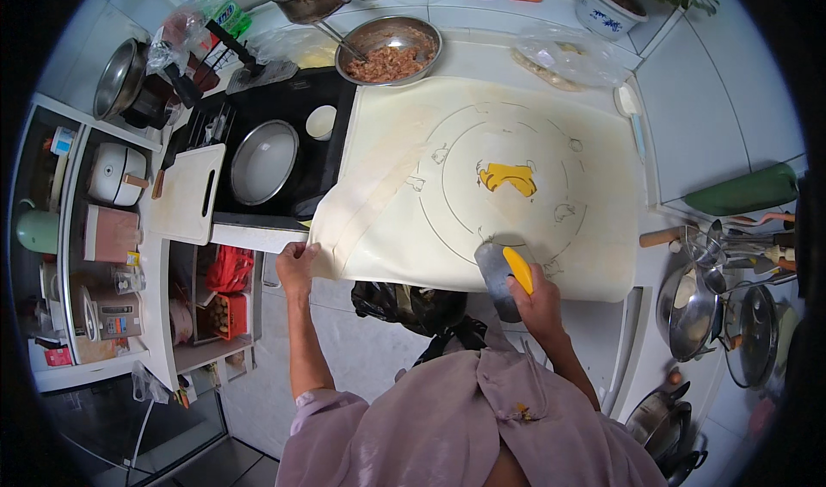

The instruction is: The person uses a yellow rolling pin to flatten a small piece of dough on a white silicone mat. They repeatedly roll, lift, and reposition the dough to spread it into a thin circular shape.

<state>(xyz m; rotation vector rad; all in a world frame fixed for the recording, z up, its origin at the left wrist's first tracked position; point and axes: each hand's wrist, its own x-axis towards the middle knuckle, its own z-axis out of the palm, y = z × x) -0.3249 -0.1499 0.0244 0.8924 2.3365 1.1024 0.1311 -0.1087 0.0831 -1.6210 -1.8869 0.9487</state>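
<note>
A cream silicone kneading mat (pixel 387 229) with printed circles and a yellow figure covers the counter in front of me. My left hand (pixel 297 267) pinches its front left corner, which is lifted and curls off the edge. In my right hand (pixel 537 305) is a metal dough scraper (pixel 497 279) with a yellow handle. Its blade rests at or just above the mat's front edge, and I cannot tell whether it touches. Faint pale smears show on the mat's left part. A black plastic bag (pixel 413 306) hangs or stands below the front edge.
Behind the mat stands a steel bowl of minced meat (pixel 390 61). A black cooktop (pixel 316 164) on the left bears a metal bowl (pixel 264 162) and a white cup (pixel 321 123). Nearby lies a cutting board (pixel 188 195). Utensils (pixel 729 248) and pans crowd the right side.
</note>
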